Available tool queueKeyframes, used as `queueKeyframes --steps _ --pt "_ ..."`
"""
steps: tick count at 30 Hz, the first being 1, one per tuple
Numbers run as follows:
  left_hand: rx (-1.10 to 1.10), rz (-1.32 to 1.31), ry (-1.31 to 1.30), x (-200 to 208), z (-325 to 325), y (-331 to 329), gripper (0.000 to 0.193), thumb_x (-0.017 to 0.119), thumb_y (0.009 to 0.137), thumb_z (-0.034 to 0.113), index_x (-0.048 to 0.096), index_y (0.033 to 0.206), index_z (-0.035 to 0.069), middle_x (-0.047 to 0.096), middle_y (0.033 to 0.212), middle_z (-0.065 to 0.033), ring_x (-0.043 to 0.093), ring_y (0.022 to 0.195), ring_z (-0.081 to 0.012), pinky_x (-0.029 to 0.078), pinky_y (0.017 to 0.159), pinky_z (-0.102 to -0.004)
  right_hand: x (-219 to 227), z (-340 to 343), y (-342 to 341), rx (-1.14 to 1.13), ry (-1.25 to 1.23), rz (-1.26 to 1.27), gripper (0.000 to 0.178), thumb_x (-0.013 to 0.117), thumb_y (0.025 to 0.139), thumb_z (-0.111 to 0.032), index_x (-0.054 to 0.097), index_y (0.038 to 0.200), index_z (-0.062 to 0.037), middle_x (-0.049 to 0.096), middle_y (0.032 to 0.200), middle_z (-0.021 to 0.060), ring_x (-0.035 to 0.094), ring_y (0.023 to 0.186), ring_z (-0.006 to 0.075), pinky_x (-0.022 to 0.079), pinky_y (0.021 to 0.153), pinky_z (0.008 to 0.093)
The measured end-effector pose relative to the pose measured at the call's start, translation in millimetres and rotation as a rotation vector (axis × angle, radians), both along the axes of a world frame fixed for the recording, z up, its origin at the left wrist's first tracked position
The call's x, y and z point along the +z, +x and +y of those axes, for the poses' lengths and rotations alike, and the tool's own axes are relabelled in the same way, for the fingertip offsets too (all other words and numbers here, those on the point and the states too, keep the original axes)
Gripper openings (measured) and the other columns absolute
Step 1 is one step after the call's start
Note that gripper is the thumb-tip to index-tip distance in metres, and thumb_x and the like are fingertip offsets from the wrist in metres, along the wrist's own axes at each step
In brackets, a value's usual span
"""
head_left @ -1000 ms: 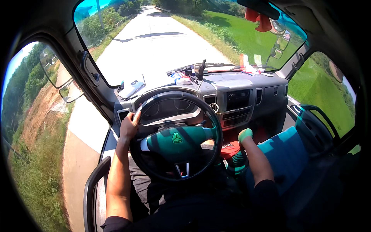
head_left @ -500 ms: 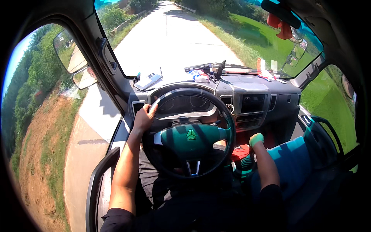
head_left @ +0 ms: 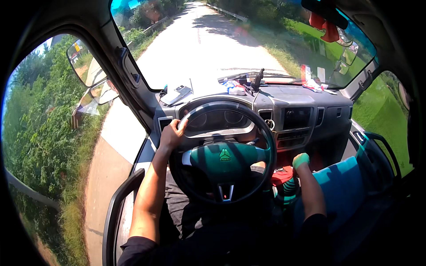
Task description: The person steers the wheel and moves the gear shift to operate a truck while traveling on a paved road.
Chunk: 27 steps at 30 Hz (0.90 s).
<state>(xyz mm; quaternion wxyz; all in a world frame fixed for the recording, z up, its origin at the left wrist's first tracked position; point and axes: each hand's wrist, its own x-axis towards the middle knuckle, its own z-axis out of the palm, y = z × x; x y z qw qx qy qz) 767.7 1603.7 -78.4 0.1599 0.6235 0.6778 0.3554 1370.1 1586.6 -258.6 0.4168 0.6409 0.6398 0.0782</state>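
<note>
My left hand point(head_left: 172, 135) is closed around the upper left of the black steering wheel point(head_left: 213, 106), thumb along the rim. Green-tinted light falls on the wheel's hub. To the right of the wheel, low beside the seat, my right hand point(head_left: 301, 161) makes a fist on top of the gear lever, whose knob the fingers hide. Below that hand are the lever's ribbed boot point(head_left: 290, 188) and a red cover point(head_left: 282, 176). Behind the wheel, the instrument cluster point(head_left: 217, 120) sits in shade.
A white phone point(head_left: 177, 94) and a crumpled blue-and-white packet point(head_left: 234, 88) lie on the dashboard point(head_left: 284, 99). A blue-lit passenger seat point(head_left: 339, 177) is at right. Ahead runs a pale road point(head_left: 199, 48) with a guardrail point(head_left: 226, 12); bushes point(head_left: 40, 119) line the left side.
The truck has moved forward along the road: bushes and a roadside rail now fill the left window where bare earth was. Both hands keep their places; the view has shifted slightly.
</note>
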Motion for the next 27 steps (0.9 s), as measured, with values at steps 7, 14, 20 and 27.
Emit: queueKeyframes --steps 7,14,20,27 --pt "0.005 0.037 -0.009 6.3 2.3 4.9 0.053 0.061 0.1 0.052 0.071 0.106 0.0 0.073 0.086 -0.0204 0.073 0.081 -0.0331 0.053 0.073 -0.0408 11.5 -1.9 -8.2 -0.007 0.014 0.0 0.021 0.066 0.091 -0.029 0.082 0.103 -0.0219 0.079 0.099 -0.0056 0.076 0.086 0.015 0.057 0.057 0.0385" --pt "-0.021 0.083 -0.021 11.7 7.6 8.3 0.057 0.058 0.101 0.056 0.07 0.111 0.001 0.072 0.089 -0.0222 0.072 0.086 -0.0373 0.053 0.077 -0.0424 2.4 5.0 -1.4 0.011 0.033 -0.004 0.021 0.064 0.094 -0.028 0.082 0.101 -0.0213 0.079 0.096 -0.0051 0.076 0.08 0.0156 0.057 0.053 0.0401" --pt "-0.055 0.049 -0.049 12.5 10.3 4.3 0.061 0.057 0.1 0.06 0.07 0.113 0.002 0.073 0.096 -0.024 0.073 0.093 -0.041 0.054 0.079 -0.0445 -15.6 11.5 4.6 -0.023 0.062 0.015 0.026 0.057 0.098 -0.026 0.082 0.101 -0.0207 0.079 0.097 -0.0042 0.076 0.08 0.0158 0.056 0.052 0.0397" --pt "-0.04 -0.023 -0.099 10.4 -0.7 0.6 0.065 0.057 0.099 0.061 0.069 0.114 -0.001 0.074 0.098 -0.0247 0.072 0.096 -0.0415 0.054 0.082 -0.0444 -3.0 1.2 -4.9 -0.133 0.095 0.051 0.027 0.056 0.1 -0.025 0.082 0.105 -0.0196 0.079 0.111 0.0008 0.076 0.098 0.0209 0.056 0.068 0.0413"
